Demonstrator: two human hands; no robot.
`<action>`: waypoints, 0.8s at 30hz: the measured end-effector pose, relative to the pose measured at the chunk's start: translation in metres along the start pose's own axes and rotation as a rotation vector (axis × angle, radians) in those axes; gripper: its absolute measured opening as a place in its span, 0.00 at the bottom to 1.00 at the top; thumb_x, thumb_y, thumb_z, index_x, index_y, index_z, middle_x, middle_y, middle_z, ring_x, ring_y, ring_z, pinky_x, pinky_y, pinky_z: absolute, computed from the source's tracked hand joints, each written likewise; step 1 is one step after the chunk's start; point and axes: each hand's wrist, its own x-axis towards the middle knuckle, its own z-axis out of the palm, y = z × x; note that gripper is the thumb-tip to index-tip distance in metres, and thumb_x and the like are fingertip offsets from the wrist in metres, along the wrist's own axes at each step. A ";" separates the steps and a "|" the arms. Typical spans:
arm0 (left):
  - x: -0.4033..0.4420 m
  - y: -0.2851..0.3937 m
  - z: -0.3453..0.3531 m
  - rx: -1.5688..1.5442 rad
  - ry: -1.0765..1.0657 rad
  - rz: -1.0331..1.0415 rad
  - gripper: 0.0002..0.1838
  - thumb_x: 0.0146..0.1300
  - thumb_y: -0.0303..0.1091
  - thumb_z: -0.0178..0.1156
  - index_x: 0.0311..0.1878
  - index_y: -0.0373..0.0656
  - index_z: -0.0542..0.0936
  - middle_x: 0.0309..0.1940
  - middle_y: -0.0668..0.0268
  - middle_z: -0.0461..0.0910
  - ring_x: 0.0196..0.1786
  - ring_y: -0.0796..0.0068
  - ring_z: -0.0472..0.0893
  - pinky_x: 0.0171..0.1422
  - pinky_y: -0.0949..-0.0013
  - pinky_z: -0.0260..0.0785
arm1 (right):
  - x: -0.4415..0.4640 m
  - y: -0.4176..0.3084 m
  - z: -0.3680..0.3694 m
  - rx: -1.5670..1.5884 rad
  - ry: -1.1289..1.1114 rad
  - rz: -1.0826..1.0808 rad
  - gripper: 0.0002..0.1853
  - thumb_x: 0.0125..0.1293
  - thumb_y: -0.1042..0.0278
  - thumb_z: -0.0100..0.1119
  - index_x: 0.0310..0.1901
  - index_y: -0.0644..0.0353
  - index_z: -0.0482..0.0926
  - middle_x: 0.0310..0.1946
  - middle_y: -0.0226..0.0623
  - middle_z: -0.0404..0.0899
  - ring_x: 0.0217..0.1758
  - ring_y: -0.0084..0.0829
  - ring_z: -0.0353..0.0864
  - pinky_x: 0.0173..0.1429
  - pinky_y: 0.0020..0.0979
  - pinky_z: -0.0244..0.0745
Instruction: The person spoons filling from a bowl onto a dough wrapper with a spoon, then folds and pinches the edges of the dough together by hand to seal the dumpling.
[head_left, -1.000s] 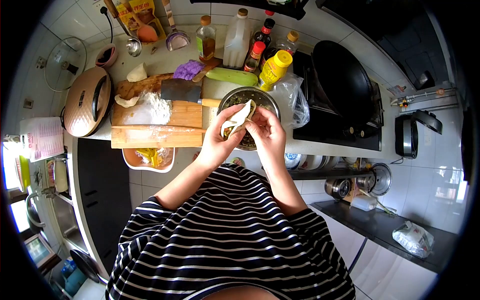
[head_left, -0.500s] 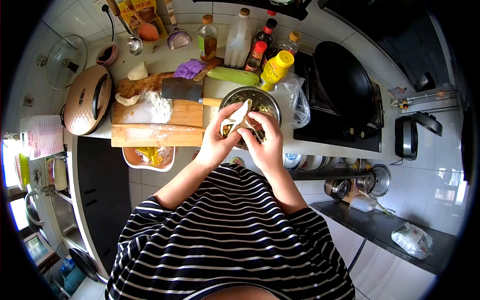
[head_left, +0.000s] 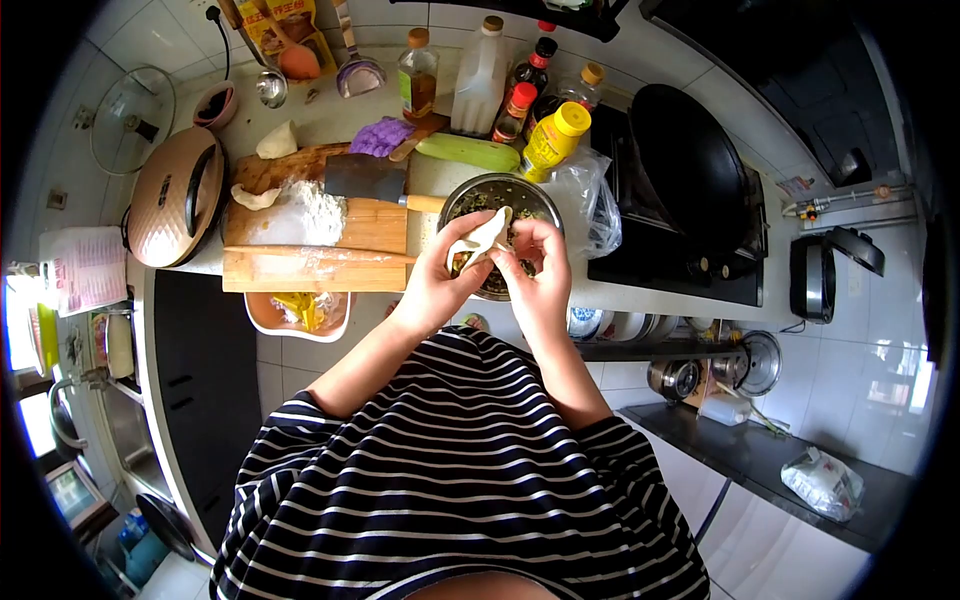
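My left hand [head_left: 440,275] cups a piece of dough wrapper [head_left: 484,238] from below, its fingers wrapped around the dough's left side. At the wrapper's right edge my right hand [head_left: 541,268] is closed, thumb and fingers pinching the dough. Some filling shows inside the partly folded wrapper. Both hands are over a metal bowl [head_left: 545,203] of chopped green filling, which they partly cover. Left of the bowl, a cleaver [head_left: 365,178] with a wooden handle lies on the cutting board [head_left: 375,232]. Flour [head_left: 315,215] and a rolling pin [head_left: 310,256] are on that board too.
Dough pieces [head_left: 278,140] lie behind the board, near a round electric pan [head_left: 165,215]. A pale green squash [head_left: 468,151], a yellow bottle [head_left: 553,145] and several other bottles stand or lie behind the bowl. A plastic bag [head_left: 590,205] and a wok [head_left: 685,160] are at right.
The wrapper has tilted and closed more along its folded edge. My right fingers have shifted slightly down and right along the dough; my left hand keeps its hold.
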 end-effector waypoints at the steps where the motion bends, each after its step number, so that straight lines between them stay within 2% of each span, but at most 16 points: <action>1: 0.000 0.001 0.000 -0.038 -0.002 -0.019 0.28 0.63 0.19 0.58 0.67 0.40 0.67 0.55 0.65 0.74 0.58 0.78 0.73 0.63 0.73 0.66 | -0.001 0.002 0.001 0.075 0.022 0.080 0.19 0.58 0.75 0.69 0.50 0.64 0.77 0.41 0.35 0.79 0.41 0.26 0.79 0.46 0.28 0.74; 2: 0.000 0.002 -0.001 -0.076 -0.004 -0.038 0.28 0.63 0.19 0.58 0.67 0.40 0.67 0.55 0.65 0.74 0.58 0.78 0.73 0.63 0.73 0.66 | 0.001 0.002 -0.002 0.099 -0.024 0.132 0.24 0.59 0.74 0.69 0.57 0.64 0.73 0.46 0.34 0.78 0.45 0.23 0.78 0.50 0.27 0.73; 6: 0.000 0.000 -0.001 -0.110 -0.017 -0.023 0.28 0.62 0.19 0.58 0.67 0.40 0.67 0.55 0.66 0.74 0.57 0.78 0.73 0.63 0.74 0.66 | 0.002 0.000 -0.004 0.154 -0.138 0.178 0.22 0.59 0.73 0.69 0.55 0.64 0.75 0.47 0.37 0.79 0.47 0.27 0.80 0.53 0.29 0.74; 12: 0.001 -0.002 0.001 -0.110 -0.002 -0.014 0.28 0.62 0.18 0.57 0.66 0.40 0.67 0.54 0.66 0.75 0.57 0.78 0.73 0.62 0.74 0.66 | 0.003 -0.005 -0.006 -0.399 -0.010 -0.403 0.15 0.56 0.73 0.70 0.45 0.63 0.81 0.41 0.41 0.80 0.42 0.40 0.80 0.48 0.34 0.76; 16: 0.001 -0.007 0.002 -0.089 0.024 -0.013 0.28 0.61 0.18 0.58 0.66 0.39 0.68 0.53 0.67 0.75 0.56 0.79 0.73 0.62 0.74 0.67 | 0.005 -0.009 -0.008 -0.482 -0.019 -0.501 0.12 0.54 0.73 0.69 0.41 0.61 0.83 0.37 0.36 0.80 0.38 0.40 0.79 0.42 0.37 0.76; 24: 0.002 -0.006 -0.001 -0.027 -0.008 -0.098 0.27 0.62 0.19 0.59 0.66 0.40 0.68 0.53 0.66 0.76 0.56 0.79 0.74 0.61 0.75 0.67 | 0.011 -0.012 -0.012 -0.505 -0.113 -0.512 0.07 0.55 0.75 0.68 0.35 0.62 0.80 0.32 0.37 0.77 0.35 0.40 0.78 0.40 0.37 0.75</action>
